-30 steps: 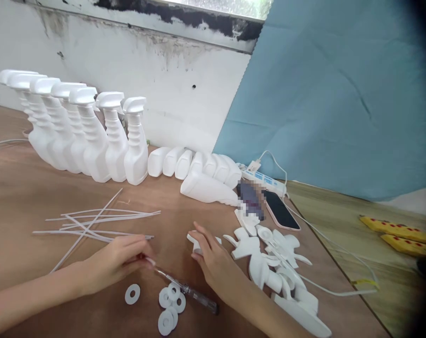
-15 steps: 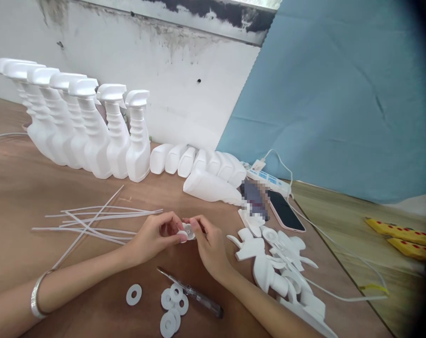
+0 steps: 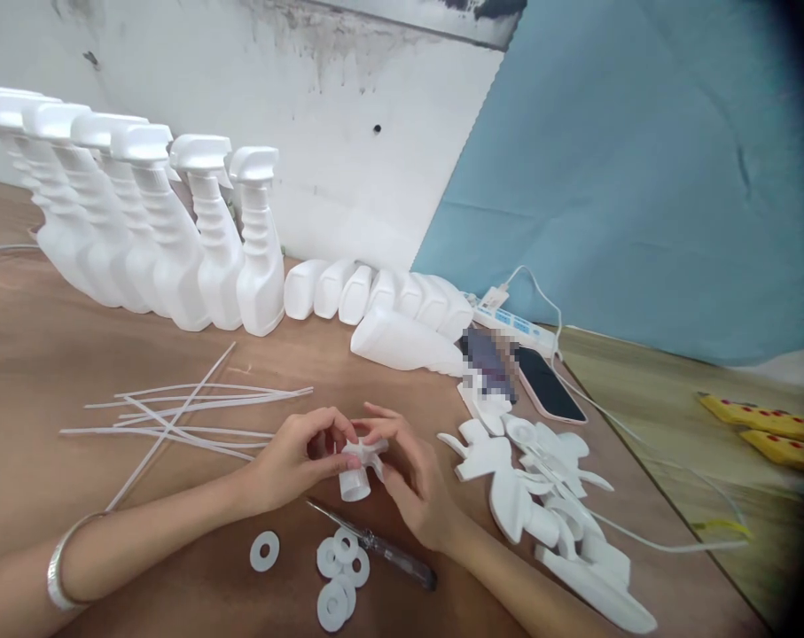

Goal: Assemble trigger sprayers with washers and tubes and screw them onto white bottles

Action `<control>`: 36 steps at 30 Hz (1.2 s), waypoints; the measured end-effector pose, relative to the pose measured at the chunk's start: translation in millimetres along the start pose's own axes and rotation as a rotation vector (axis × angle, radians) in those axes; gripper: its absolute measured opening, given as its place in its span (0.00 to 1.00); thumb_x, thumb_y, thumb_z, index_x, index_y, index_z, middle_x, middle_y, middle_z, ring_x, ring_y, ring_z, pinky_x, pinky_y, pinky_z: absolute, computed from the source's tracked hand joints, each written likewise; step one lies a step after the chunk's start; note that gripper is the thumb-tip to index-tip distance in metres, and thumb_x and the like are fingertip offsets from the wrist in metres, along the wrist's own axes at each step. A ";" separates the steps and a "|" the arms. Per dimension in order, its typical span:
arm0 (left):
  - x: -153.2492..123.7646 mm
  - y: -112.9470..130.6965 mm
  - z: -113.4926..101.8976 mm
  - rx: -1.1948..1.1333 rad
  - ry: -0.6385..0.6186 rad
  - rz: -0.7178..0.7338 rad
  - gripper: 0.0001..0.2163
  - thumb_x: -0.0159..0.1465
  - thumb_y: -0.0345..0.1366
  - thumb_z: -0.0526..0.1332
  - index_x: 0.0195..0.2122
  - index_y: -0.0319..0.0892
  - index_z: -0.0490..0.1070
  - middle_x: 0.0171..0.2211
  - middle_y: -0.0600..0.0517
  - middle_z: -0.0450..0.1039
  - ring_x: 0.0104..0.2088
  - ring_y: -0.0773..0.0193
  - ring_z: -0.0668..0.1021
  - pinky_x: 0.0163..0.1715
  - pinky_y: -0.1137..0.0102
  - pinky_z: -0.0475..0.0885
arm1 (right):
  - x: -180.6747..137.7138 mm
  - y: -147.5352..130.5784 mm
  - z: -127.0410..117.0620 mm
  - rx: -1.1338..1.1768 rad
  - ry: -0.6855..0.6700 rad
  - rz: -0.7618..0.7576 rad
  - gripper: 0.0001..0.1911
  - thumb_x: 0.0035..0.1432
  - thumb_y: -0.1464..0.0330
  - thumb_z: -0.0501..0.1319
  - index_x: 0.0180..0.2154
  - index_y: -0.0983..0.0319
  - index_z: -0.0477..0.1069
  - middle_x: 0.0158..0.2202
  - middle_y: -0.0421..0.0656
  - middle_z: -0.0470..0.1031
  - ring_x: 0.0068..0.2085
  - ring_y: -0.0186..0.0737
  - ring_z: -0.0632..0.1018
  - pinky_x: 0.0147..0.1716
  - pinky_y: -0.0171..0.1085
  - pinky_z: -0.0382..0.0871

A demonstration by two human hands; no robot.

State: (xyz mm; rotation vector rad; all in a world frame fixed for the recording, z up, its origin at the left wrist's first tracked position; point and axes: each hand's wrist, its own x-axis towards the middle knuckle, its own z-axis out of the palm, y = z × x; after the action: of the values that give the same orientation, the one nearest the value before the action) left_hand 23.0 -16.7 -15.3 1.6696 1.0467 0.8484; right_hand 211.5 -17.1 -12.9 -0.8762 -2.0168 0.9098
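A white spray-trigger head is held between my two hands above the table, its round collar pointing down. My left hand pinches it from the left with thumb and fingers. On the other side, the fingers of my right hand are curled against its right end. Below them lies a screwdriver with a clear handle. Several white ring washers are bunched beside it, and one loose washer lies to the left. Thin white dip tubes lie crossed beyond my left forearm.
White spray bottles with heads stand in a row at back left. Capless bottles lie beside them. A pile of white trigger parts, a phone, a power strip and a cable occupy the right side.
The piece in my hands has turned, so its collar now faces down and more of it shows. My right fingers have spread and shifted over it. The view has tilted slightly down.
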 end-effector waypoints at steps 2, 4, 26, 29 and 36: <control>-2.0 0.7 -0.8 0.007 0.002 0.018 0.11 0.56 0.42 0.61 0.32 0.39 0.67 0.24 0.57 0.62 0.22 0.74 0.62 0.22 0.77 0.58 | -6.3 -0.5 -10.1 -0.076 -0.125 0.003 0.21 0.43 0.79 0.51 0.41 0.61 0.62 0.52 0.48 0.64 0.57 0.45 0.61 0.53 0.48 0.57; -4.1 1.5 -0.8 0.027 -0.008 0.062 0.10 0.55 0.41 0.62 0.33 0.40 0.68 0.25 0.56 0.63 0.24 0.73 0.64 0.23 0.77 0.59 | -10.8 0.2 -15.4 -0.139 -0.203 0.029 0.24 0.42 0.80 0.51 0.43 0.61 0.61 0.54 0.49 0.61 0.56 0.45 0.62 0.53 0.47 0.58; -6.1 5.7 0.5 0.082 0.017 0.043 0.08 0.62 0.40 0.55 0.36 0.41 0.62 0.31 0.52 0.65 0.30 0.69 0.67 0.28 0.74 0.63 | -15.7 7.9 -6.5 -0.421 -0.109 -0.210 0.15 0.60 0.73 0.51 0.49 0.61 0.62 0.42 0.45 0.72 0.47 0.43 0.68 0.46 0.46 0.64; -5.1 1.1 0.6 -0.059 -0.023 0.062 0.08 0.62 0.39 0.54 0.36 0.40 0.62 0.34 0.51 0.67 0.32 0.68 0.70 0.32 0.72 0.66 | -15.3 8.0 -6.8 -0.414 -0.065 -0.168 0.13 0.60 0.74 0.50 0.46 0.61 0.64 0.41 0.45 0.72 0.47 0.42 0.69 0.45 0.44 0.66; -4.1 3.4 0.3 -0.013 -0.163 0.158 0.16 0.50 0.38 0.67 0.35 0.39 0.62 0.36 0.49 0.67 0.34 0.65 0.71 0.33 0.71 0.67 | -16.9 10.4 -8.9 -0.410 0.060 -0.208 0.11 0.60 0.74 0.49 0.43 0.60 0.63 0.38 0.44 0.73 0.42 0.39 0.72 0.42 0.41 0.68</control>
State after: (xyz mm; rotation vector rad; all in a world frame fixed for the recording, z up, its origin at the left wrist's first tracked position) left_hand 22.5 -21.2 -12.4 1.7955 0.8047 0.8022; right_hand 230.0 -22.6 -22.9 -0.8738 -2.2297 0.3552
